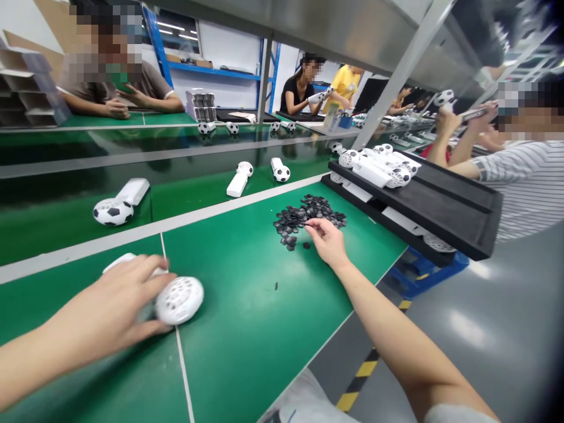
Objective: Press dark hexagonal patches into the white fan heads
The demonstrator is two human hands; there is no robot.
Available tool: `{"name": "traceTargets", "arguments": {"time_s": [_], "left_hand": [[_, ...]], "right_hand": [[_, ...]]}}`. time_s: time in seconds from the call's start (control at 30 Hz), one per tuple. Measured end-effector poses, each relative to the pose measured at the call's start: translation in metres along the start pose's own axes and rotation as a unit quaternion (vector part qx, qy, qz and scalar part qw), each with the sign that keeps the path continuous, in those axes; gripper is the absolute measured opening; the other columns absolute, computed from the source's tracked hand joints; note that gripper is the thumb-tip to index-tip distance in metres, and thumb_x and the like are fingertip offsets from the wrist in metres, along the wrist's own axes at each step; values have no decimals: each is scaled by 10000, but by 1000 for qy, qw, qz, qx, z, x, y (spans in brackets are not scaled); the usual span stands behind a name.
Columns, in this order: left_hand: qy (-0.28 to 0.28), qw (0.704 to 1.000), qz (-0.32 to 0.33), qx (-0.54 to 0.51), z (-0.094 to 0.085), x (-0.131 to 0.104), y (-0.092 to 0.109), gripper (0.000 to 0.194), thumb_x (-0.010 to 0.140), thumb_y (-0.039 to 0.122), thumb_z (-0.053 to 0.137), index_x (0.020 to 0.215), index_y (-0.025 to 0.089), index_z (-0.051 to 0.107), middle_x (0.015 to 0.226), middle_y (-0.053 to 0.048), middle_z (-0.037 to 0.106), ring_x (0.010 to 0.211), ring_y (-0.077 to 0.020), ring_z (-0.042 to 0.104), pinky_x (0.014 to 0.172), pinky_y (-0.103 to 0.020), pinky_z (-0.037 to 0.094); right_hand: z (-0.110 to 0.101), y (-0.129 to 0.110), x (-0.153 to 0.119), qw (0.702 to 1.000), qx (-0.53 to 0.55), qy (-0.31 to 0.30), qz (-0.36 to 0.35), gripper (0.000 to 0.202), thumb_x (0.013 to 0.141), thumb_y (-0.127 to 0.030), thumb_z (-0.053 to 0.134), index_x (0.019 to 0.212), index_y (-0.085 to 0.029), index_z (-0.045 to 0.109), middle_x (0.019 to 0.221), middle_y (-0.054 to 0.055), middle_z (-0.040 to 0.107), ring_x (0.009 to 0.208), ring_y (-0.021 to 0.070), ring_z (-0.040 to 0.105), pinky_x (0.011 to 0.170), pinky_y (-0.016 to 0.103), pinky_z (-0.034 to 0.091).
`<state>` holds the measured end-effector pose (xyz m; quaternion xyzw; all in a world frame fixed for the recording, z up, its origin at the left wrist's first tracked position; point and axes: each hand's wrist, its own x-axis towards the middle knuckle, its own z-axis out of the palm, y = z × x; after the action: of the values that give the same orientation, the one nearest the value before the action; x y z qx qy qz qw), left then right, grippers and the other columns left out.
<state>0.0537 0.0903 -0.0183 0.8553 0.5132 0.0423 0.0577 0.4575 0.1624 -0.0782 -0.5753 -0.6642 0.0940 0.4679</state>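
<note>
My left hand (127, 294) is wrapped around a white device with a round, football-patterned head (180, 301). The head shows open holes and no black patches, and part of the body sticks out behind my fingers. Over the right side of the green work surface (238, 335), my right hand (326, 238) pinches a small black piece between thumb and forefinger. Just beyond those fingertips lies a heap of flat black pieces (314, 208). One loose black piece (276, 286) rests apart from the heap, nearer to me.
Football-headed devices with black patches (113, 211) lie on the green belt (194, 202) ahead. At the right, stacked black trays (458, 202) carry more white devices (374, 167). A metal post (396, 76) rises behind them. Several people sit across the line and at the right.
</note>
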Motion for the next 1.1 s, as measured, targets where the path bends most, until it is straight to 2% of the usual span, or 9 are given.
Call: {"name": "traceTargets", "arguments": {"time_s": [0.07,0.13,0.23,0.33,0.5,0.6,0.8,0.97,1.1], "left_hand": [[-35,998,54,3,-2,30,30,507,598,660,600,942,287,610,1192,-52,555,1063,-302,516,900,-413,407],[-67,995,61,-34,3,54,54,622,626,659,590,1083,240,539,1128,-80,579,976,-281,563,817,-374,449],[-45,996,39,-66,19,77,83,708,701,611,556,1265,212,403,1138,-93,553,932,-268,580,754,-344,457],[-17,995,-1,-97,30,87,101,741,693,556,592,1313,222,362,1149,-92,528,964,-273,569,753,-331,453],[-18,983,19,-180,37,92,105,731,677,546,613,1314,270,382,1145,-61,531,1004,-247,553,787,-303,448],[-12,982,26,-186,38,92,102,712,674,572,609,1296,294,401,1158,-46,541,1010,-245,550,794,-306,442],[8,981,20,-192,38,89,105,640,676,588,601,1236,316,453,1094,-22,577,975,-229,560,738,-293,439],[2,981,-8,-192,36,90,108,658,643,574,623,1219,298,461,1096,-27,573,942,-235,572,695,-290,434],[5,978,-17,-208,36,90,110,601,629,547,641,1157,304,490,1080,-4,573,933,-220,572,664,-270,434]], "right_hand": [[-1,-10,-3,999,24,-22,4,202,810,-354,524,872,-181,607,826,44,631,684,145,558,637,292,482],[-2,-23,-8,996,75,-50,17,181,794,-346,556,861,-183,597,782,28,625,661,135,556,620,278,480],[-5,-48,-19,979,166,-113,33,149,784,-327,592,826,-185,579,761,18,620,681,133,568,647,276,481],[-5,-73,-31,966,181,-184,-10,101,801,-299,590,812,-199,590,821,22,624,759,147,576,690,296,481],[5,-95,-44,956,112,-211,-169,36,803,-234,597,769,-228,606,1023,44,583,1000,201,513,882,408,427],[11,-98,-46,952,85,-208,-208,62,794,-224,608,734,-225,588,1068,51,573,1024,218,492,883,426,422],[15,-98,-46,956,127,-238,-113,129,749,-214,649,706,-201,528,1148,56,538,1100,208,495,936,412,409],[16,-93,-46,948,167,-270,17,427,673,-261,709,1019,-220,461,1277,92,479,1134,221,502,934,405,431],[16,-90,-47,941,174,-291,14,520,704,-256,682,1154,-226,421,1188,66,549,1083,202,535,919,371,447]]}}
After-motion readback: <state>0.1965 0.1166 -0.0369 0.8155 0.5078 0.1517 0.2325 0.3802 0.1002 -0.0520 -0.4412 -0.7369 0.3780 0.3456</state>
